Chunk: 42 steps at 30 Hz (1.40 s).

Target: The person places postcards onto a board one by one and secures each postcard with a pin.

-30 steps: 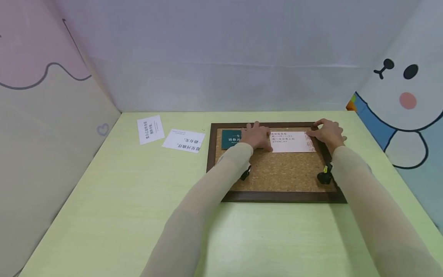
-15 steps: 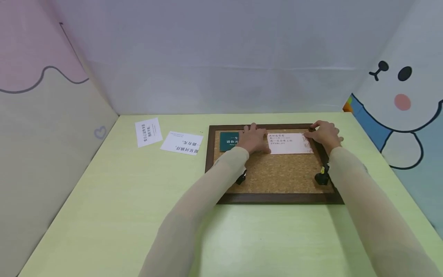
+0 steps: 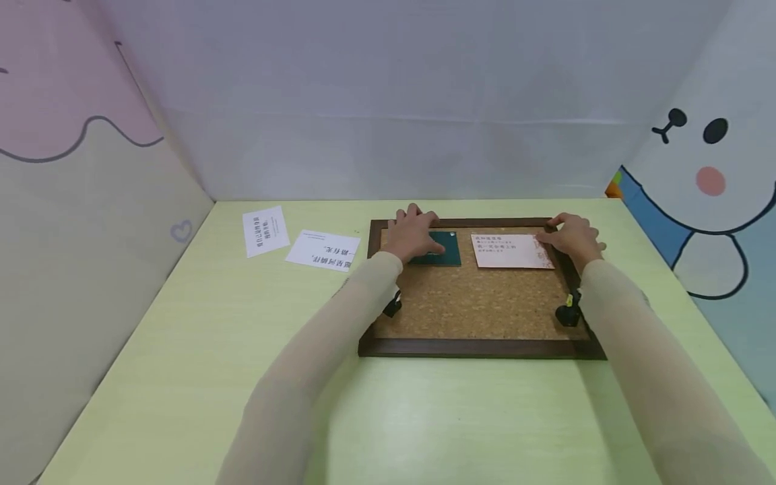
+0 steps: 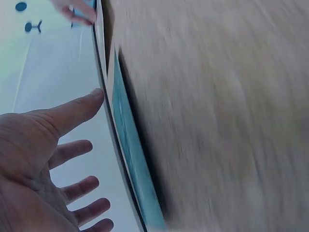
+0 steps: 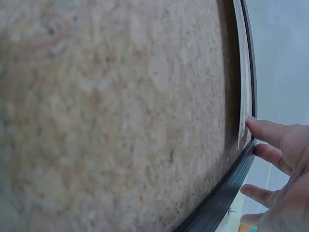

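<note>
A dark-framed cork board (image 3: 485,303) lies on the table, bearing a green card (image 3: 448,250) at upper left and a white card (image 3: 512,251) with pinkish lettering at upper right. My left hand (image 3: 407,234) is spread over the green card's left part, hiding some of it. In the left wrist view its thumb and fingers are apart, with nothing between them. At the board's upper right corner is my right hand (image 3: 572,239). Its thumb (image 5: 260,128) presses the end of the white card, while the index finger touches the frame's corner.
Two white printed cards, one upright (image 3: 265,231) and one slanted (image 3: 324,249), lie on the table (image 3: 182,364) left of the board. A plain pale wall (image 3: 388,101) rises behind the table, and printed side walls flank it.
My left hand has left the white card's left end and moved left over the green card, uncovering its right part. The right hand stays at the white card's right end.
</note>
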Available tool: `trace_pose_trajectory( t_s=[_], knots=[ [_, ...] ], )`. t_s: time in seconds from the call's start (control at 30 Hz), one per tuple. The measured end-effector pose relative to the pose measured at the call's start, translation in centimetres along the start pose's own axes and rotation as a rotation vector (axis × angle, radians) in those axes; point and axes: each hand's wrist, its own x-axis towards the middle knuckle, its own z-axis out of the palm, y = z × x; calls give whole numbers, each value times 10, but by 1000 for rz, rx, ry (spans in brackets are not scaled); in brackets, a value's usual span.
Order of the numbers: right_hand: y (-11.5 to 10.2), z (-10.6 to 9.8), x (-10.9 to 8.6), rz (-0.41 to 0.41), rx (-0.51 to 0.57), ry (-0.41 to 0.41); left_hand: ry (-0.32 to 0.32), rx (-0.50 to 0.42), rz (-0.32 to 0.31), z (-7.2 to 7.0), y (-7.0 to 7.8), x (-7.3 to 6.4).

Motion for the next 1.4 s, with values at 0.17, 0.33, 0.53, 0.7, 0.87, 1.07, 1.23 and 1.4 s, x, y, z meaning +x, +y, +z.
trace_pose_trajectory(
  t_s=[0.17,0.33,0.53,0.7,0.87,1.07,1.23,1.4],
  knots=[
    [0,0,-1,-1,-4,4,48,-28,-70,-21,-37,-5],
    [2,0,-2,-1,-7,0,96,-64,-140,-41,-86,-13],
    [3,0,-3,-2,-10,12,140,-83,-252,-55,-152,-26],
    [3,-1,-4,-12,-7,12,181,-88,-354,-66,-196,-45],
    [4,0,-3,-13,-3,18,205,-42,-445,-75,-224,-64],
    [5,3,-2,-10,0,20,182,17,-580,-66,-250,-76],
    [4,4,-3,-19,3,15,164,30,-660,-63,-260,-84],
    [0,4,-4,-14,-2,12,169,-4,-684,-66,-260,-88]
  ],
)
